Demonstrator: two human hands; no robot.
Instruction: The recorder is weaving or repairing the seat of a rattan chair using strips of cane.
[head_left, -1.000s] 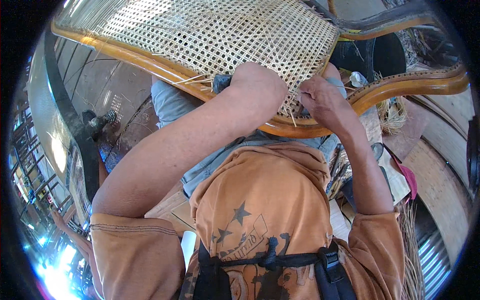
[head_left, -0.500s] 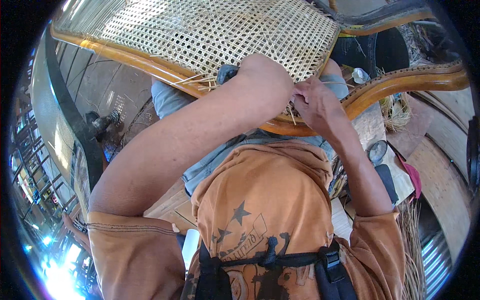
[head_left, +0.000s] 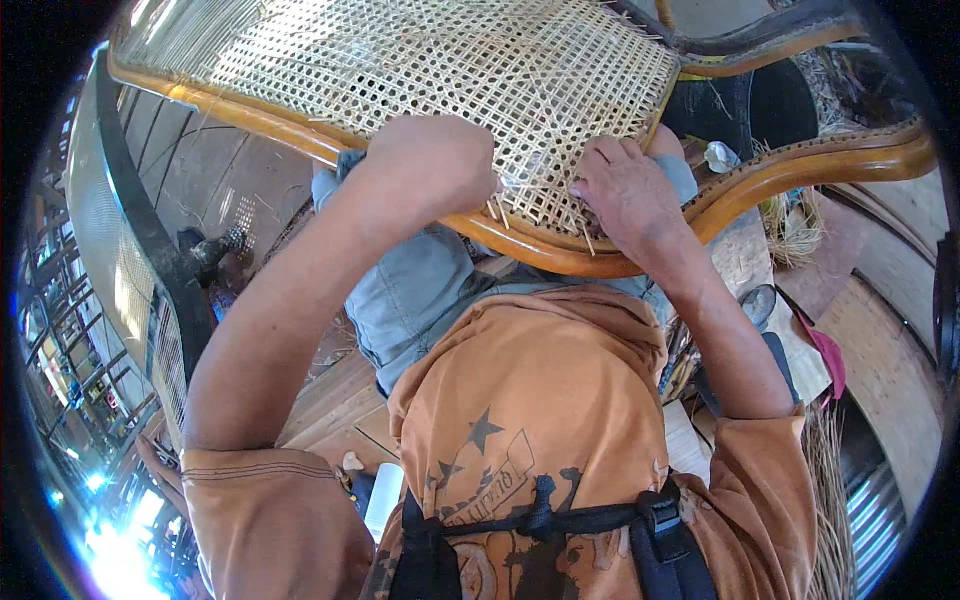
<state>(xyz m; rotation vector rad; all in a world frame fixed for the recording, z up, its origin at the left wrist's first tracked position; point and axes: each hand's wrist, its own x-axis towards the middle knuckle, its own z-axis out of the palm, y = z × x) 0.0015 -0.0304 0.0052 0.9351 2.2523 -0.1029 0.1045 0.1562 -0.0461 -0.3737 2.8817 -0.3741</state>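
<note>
A woven cane panel (head_left: 470, 70) lies across my lap in a curved, varnished wooden frame (head_left: 520, 250). Over its near edge my left hand (head_left: 435, 165) is closed in a fist, back up; whatever it grips is hidden. A dark lump (head_left: 349, 162) shows beside that wrist, too little of it to name. My right hand (head_left: 628, 190) rests at the panel's near right corner, its fingers curled down against the weave. What they pinch cannot be made out. Between both hands, loose cane ends (head_left: 588, 238) stick out over the wood.
A curved wooden arm (head_left: 820, 165) with a row of holes runs off right. Left stands another cane-panelled frame (head_left: 125, 250) with a dark edge. Bundled cane strands (head_left: 795, 225), a round glass-like item (head_left: 757, 303) and a red cloth (head_left: 826, 358) lie at the right.
My left hand has moved left along the panel's near edge, away from my right hand, and the dark lump has moved with it. My right hand has stayed near the corner, its fingers shifting slightly.
</note>
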